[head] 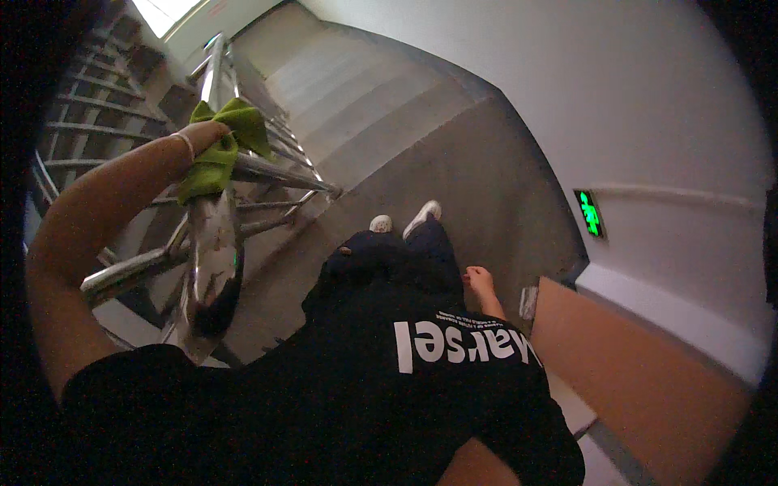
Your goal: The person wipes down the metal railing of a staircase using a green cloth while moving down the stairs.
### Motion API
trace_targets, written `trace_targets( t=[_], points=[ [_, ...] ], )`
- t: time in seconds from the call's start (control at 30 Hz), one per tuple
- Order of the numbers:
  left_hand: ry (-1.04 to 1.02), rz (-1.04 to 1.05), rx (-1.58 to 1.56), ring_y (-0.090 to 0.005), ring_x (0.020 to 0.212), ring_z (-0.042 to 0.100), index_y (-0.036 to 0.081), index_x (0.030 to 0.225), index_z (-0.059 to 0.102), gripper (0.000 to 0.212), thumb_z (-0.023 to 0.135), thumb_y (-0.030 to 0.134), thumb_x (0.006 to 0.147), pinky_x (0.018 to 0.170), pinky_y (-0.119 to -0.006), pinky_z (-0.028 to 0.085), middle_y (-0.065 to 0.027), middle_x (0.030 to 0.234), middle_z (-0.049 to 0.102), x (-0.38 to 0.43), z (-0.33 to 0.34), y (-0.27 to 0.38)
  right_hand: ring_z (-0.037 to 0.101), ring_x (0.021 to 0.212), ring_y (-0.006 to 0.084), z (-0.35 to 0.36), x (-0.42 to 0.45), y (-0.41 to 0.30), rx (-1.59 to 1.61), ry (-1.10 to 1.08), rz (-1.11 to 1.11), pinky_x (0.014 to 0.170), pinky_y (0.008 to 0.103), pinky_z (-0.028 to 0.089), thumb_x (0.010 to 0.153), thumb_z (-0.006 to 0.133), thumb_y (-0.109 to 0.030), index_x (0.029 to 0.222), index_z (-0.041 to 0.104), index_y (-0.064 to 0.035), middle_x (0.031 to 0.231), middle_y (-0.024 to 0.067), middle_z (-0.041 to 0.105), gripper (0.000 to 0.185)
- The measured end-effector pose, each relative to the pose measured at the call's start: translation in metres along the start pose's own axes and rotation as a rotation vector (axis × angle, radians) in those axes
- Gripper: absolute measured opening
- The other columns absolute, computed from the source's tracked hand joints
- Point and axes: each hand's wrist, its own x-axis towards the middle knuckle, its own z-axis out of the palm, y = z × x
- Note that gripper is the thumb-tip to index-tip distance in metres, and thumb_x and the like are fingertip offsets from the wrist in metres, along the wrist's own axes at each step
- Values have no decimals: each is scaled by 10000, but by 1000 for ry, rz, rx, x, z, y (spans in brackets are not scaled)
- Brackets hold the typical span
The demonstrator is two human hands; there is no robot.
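Observation:
My left hand (209, 133) presses a green cloth (209, 170) around the top of a shiny metal handrail (213, 225). One part of the cloth flares out past my fingers over the rail, and another hangs down toward me. A thin band circles my left wrist. Low beside my right thigh hangs my right hand (480, 279), its fingers loosely bent and touching nothing that I can see. Whether those fingers are closed together is too small to make out.
Concrete stairs (364, 91) run off ahead from the landing (450, 164) under my feet. More railings (103, 130) and steps lie to the left. A green lit exit sign (589, 212) is on the right wall. Large brown boards (632, 376) lean by that wall.

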Motion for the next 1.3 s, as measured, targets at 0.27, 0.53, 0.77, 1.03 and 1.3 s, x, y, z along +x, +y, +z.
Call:
trace_targets(
  t=[0.27,0.53,0.77,1.03,1.3],
  points=[
    [527,-109,18,-207,694,590,-43,946,523,374,683,146,665,614,-327,497,-127,817,592,-75,53,30,569,703,153,-14,69,-120,-322,-116,-189,620,269,439,780,552,-215,858,629,-5,779,81,619,237],
    [753,-367,123,-308,934,557,-67,1130,296,803,739,276,555,793,-333,454,-226,1018,534,-84,71,34,554,558,140,-49,213,-210,-258,-333,-148,467,259,443,831,513,-191,948,554,-28,700,64,588,205],
    [733,-583,254,-325,960,551,-40,1189,273,822,706,291,573,827,-339,434,-235,1035,540,-78,71,67,551,532,125,-55,262,-297,-241,-289,-70,425,244,414,832,503,-185,932,543,-67,713,53,585,159],
    [765,-698,421,-306,974,550,-9,1186,290,771,680,329,613,824,-364,445,-201,1067,545,-11,36,69,547,562,124,-44,260,-346,-321,-428,-140,456,245,422,821,507,-187,932,550,-60,722,42,585,174],
    [809,-697,432,-289,983,552,-2,1172,325,682,653,275,643,811,-355,455,-184,1064,551,66,-15,73,591,644,194,-45,301,-363,-537,-464,-129,578,311,444,821,477,-348,837,576,17,755,108,612,378]
  ],
)
